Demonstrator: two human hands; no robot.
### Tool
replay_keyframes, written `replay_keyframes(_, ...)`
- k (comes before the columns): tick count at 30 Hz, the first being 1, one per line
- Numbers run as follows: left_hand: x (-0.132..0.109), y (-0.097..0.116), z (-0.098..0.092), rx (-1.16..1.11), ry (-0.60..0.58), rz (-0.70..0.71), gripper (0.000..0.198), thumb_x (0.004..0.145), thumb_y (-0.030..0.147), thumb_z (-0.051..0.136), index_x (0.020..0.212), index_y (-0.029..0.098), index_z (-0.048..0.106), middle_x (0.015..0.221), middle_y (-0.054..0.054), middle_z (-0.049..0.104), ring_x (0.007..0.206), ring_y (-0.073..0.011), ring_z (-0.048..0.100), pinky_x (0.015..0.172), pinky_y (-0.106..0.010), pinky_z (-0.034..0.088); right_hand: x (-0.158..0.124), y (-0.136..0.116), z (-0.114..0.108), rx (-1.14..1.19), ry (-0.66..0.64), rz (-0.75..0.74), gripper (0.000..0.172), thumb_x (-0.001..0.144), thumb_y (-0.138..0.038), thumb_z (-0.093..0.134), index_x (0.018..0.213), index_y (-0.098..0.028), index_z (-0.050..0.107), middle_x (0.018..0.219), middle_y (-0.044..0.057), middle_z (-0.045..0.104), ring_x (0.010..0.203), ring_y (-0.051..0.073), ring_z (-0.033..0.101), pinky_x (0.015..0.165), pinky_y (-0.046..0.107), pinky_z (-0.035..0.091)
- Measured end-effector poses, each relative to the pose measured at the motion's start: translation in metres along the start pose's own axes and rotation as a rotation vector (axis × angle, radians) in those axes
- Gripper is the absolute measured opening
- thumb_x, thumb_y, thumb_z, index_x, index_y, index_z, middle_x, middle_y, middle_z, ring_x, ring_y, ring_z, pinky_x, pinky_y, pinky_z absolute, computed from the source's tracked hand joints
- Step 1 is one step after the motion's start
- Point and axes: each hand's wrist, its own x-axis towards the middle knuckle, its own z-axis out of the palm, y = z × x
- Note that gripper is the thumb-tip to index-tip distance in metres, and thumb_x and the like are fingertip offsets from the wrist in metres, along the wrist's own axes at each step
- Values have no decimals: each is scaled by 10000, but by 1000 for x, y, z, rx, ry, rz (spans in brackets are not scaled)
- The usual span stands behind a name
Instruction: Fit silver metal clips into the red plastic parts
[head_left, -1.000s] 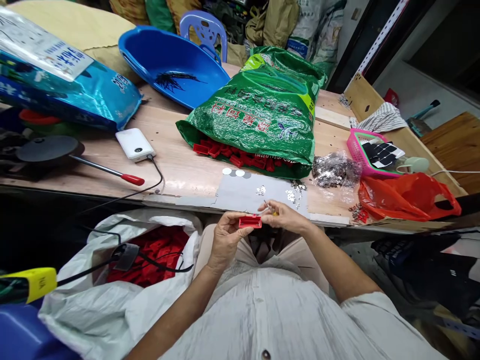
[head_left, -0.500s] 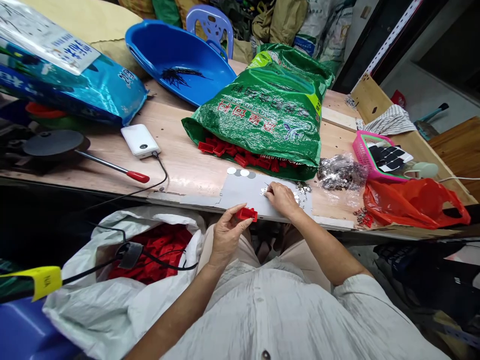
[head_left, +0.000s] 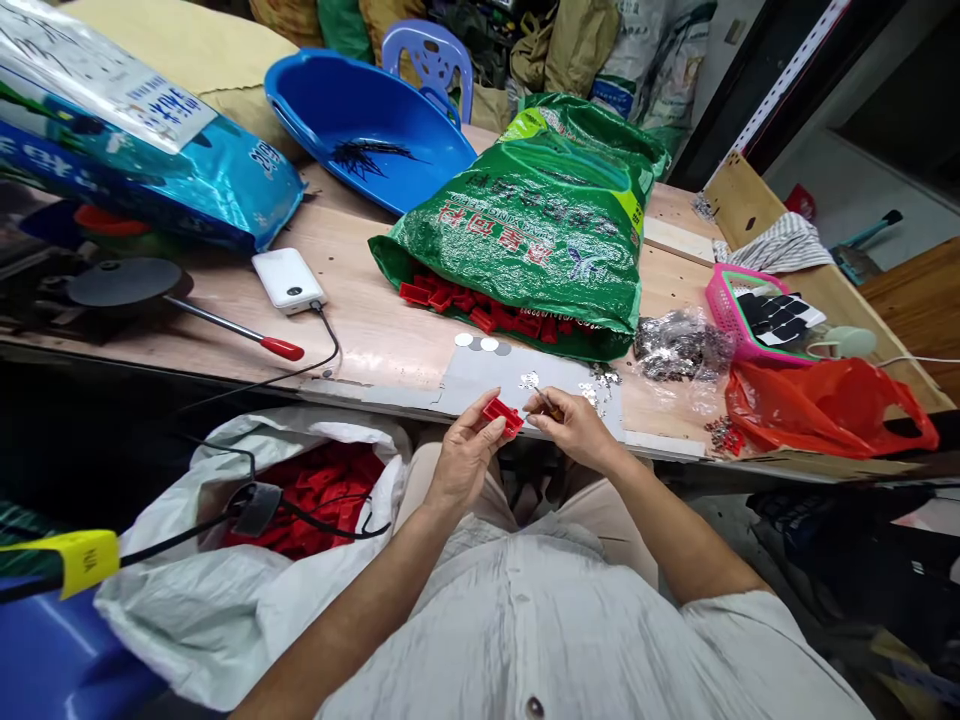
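Observation:
A small red plastic piece (head_left: 502,414), like an open-topped box, is pinched between the thumb and fingers of my left hand (head_left: 469,450). My right hand (head_left: 574,425) is closed around a thin tool with a brownish handle (head_left: 553,410), its narrow tip pointing up and left. The fingertips of that hand are close to the right end of the red piece; whether they also hold a small metal part I cannot make out. Beneath and beyond both hands lies a grey sheet (head_left: 469,375), with small silvery metal parts (head_left: 602,385) scattered on it.
More red pieces spill from a green woven bag (head_left: 517,220). A white sack (head_left: 202,610) of red pieces stands below the table edge at left. A lever with a red grip (head_left: 281,348) and a white power bank (head_left: 289,280) are left; a pink basket (head_left: 724,310) and red bag (head_left: 825,405) are right.
My right hand has come back from the metal parts toward my body, beside the red piece. My left hand has raised and tilted the red piece slightly.

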Motion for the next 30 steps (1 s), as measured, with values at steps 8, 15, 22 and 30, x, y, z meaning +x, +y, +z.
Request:
replay_keyframes(8,-4,3,5,40,-52,-4,492,699,235,788,1177,215,675,981,-39,714,851,-136,667,794,-264,540,-12,-5,4,-172,-52,-158,142,896,-153,530,896,-221,655,929,45,665,896,170,617,821,284,469)
replay_keyframes(15,-6,-3,5,91,-92,0,505,671,233,805,1161,202,685,954,-47,731,840,-148,672,789,-271,543,-12,-2,-2,-11,-178,-70,36,846,-241,649,864,-210,653,894,16,620,772,136,563,726,256,447)
replay_keyframes(22,-5,-8,5,101,-119,-3,532,663,213,812,1177,222,676,960,-36,739,895,-160,677,827,-272,532,-17,11,-7,317,-112,119,263,803,-385,693,932,-198,562,855,-28,565,654,91,458,627,224,379)
replay_keyframes(30,-3,-17,3,162,-145,58,492,662,198,808,1134,211,672,965,-27,730,873,-145,668,817,-259,533,-19,16,2,230,-114,151,250,837,-407,634,905,-204,506,830,-31,532,705,109,472,656,231,385)
